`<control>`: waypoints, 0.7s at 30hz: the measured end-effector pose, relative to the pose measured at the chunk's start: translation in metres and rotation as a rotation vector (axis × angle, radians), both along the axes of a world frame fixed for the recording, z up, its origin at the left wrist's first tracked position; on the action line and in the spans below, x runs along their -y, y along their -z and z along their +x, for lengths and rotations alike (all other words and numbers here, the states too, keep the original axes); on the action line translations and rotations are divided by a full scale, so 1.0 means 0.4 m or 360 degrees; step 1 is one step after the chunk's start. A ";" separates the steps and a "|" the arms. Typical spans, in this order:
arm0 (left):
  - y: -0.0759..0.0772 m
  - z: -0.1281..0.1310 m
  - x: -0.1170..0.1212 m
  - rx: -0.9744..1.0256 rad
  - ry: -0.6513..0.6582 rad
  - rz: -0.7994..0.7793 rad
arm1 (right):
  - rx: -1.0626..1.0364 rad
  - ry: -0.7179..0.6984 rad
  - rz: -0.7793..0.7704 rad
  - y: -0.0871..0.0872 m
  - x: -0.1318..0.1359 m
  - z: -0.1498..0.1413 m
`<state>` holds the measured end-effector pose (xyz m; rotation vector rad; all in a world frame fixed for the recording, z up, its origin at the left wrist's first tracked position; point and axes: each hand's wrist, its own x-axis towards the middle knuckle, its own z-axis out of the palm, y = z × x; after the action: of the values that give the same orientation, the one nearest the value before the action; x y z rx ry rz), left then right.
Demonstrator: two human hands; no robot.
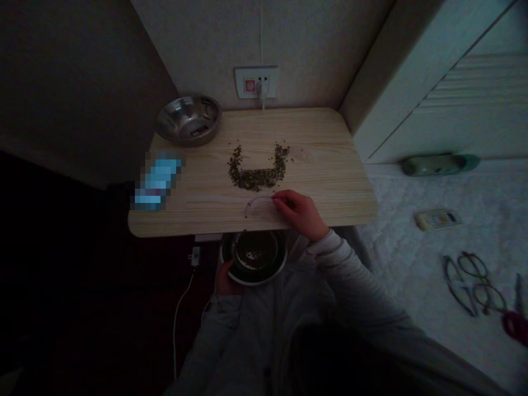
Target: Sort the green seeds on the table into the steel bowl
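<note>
My right hand is closed at the front of the wooden table, pinching a clear half-round plastic piece that looks like a protractor. Just beyond it, small dark beans lie scattered in a U shape on the tabletop. Below the front edge, my left hand grips the side of a bowl. Inside that bowl is a rounder, shiny container with dark contents, too dim to make out. My left fingers are partly hidden by the bowl.
A steel bowl stands at the table's back left, with a blurred, lit phone nearer the front. A plug sits in the wall socket. On the white bed at right lie a green bottle, a remote, and glasses.
</note>
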<state>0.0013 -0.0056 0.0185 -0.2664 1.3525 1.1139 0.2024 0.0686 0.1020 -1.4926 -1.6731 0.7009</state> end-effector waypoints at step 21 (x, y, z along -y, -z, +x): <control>-0.001 -0.001 -0.003 0.0045 -0.0016 -0.0037 | 0.0098 -0.0211 0.0006 -0.008 0.004 0.004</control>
<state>0.0010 -0.0043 0.0187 -0.3054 1.3412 1.0994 0.2040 0.0669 0.1050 -1.4231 -1.8324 0.7281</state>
